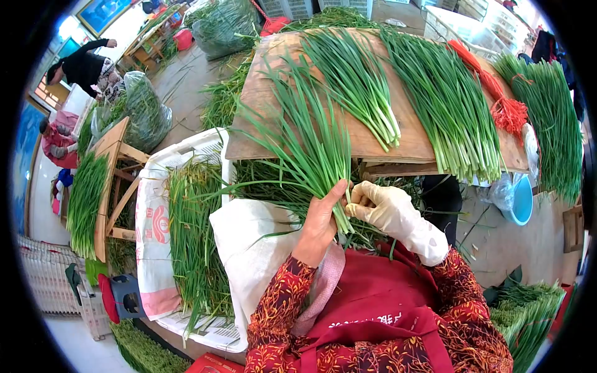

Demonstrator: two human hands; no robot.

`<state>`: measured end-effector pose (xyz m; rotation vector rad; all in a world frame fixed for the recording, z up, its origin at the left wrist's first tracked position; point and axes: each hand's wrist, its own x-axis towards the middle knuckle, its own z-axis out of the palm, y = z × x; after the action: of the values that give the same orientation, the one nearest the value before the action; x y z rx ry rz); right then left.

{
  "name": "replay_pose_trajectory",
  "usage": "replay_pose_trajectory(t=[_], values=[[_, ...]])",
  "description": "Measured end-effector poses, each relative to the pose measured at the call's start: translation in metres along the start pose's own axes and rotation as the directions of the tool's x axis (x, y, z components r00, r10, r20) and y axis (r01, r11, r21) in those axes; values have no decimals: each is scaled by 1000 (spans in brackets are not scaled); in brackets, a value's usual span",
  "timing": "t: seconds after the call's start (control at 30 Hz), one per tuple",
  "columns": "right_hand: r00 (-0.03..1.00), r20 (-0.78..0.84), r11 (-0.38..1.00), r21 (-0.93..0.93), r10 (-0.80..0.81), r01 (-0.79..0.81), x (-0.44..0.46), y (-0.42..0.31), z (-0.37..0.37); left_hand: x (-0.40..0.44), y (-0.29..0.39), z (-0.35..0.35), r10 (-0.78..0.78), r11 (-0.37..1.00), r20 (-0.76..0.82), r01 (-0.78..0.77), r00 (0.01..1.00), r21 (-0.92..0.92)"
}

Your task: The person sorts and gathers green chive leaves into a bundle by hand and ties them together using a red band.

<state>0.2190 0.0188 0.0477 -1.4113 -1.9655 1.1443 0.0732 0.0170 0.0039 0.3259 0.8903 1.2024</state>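
My bare left hand (322, 216) is closed around a bunch of garlic chives (314, 149), gripping it near the pale stem ends. The long leaves fan up and left over the edge of the wooden table (267, 81). Beside it, my right hand (388, 211), in a cream glove, has thumb and fingers pinched at a few pale stalks on the bunch's right side. A smaller pile of garlic chives (357, 87) lies on the table, with a wider pile (444, 105) to its right. A white sack (252, 242) covers part of my lap.
Left of me stands a white crate (233, 323) full of loose chives (198, 236). Red ties (507, 112) lie at the table's right, near a tied bundle (547, 118). A blue bucket (519, 199) stands below. Two people (84, 65) are at the far left.
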Motion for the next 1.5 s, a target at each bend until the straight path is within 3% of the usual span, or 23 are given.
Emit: replay_pose_trajectory(t=[0.1,0.2,0.33,0.4,0.43,0.6,0.67,0.73,0.77,0.8,0.87,0.9,0.93,0.97,1.0,1.07,1.27,1.43,1.5], values=[[993,-100,991,121,67,-55,5,0,-6,-4,2,-9,-26,1000,68,24,997,20],[986,-168,970,241,7,34,19,7,-1,-9,-5,-5,6,994,37,-10,999,105],[963,-269,980,197,36,19,23,13,13,-9,-10,-4,117,992,-35,-115,993,46],[981,-130,903,423,141,-74,17,6,6,-9,-5,-5,150,989,-8,-150,989,4],[982,-151,806,592,111,0,16,14,13,-12,-2,-1,159,987,16,-158,987,-38],[984,-135,622,783,120,32,2,15,11,-18,7,5,270,962,85,-265,959,-58],[993,-88,563,826,75,31,-7,25,4,-16,25,7,296,938,-87,-307,951,-160],[966,244,770,601,80,-215,-18,35,-8,-8,48,-17,460,874,-106,-471,882,-119],[913,400,989,87,78,-122,-20,40,-13,-6,60,-24,556,820,-114,-566,823,-85],[803,550,965,-235,230,-116,-18,33,-15,-4,71,-26,645,756,-117,-653,755,-49],[843,493,910,-414,214,11,-16,19,-26,-6,81,-17,622,778,-30,-622,782,-91],[950,308,941,-332,47,61,-10,20,-30,-6,81,-14,585,804,41,-573,810,-162],[989,94,956,-260,-113,133,-1,15,-36,-6,79,-12,549,826,112,-516,829,-226],[990,-39,954,-272,-139,123,9,5,-46,-6,72,-8,469,871,130,-434,874,-229],[952,-186,895,-421,-244,147,23,2,-50,-6,64,-2,380,911,188,-331,906,-245],[942,-276,771,-636,-190,-31,51,4,-57,-5,44,12,238,959,206,-196,949,-206],[920,-256,679,-734,-296,14,63,24,-60,15,-2,21,84,989,154,-63,984,-136],[928,-313,708,-702,-201,-83,57,26,-51,20,-13,18,60,993,109,-48,992,-108],[937,-280,726,-686,-209,-43,54,22,-50,19,-11,20,46,994,107,-35,993,-104]])
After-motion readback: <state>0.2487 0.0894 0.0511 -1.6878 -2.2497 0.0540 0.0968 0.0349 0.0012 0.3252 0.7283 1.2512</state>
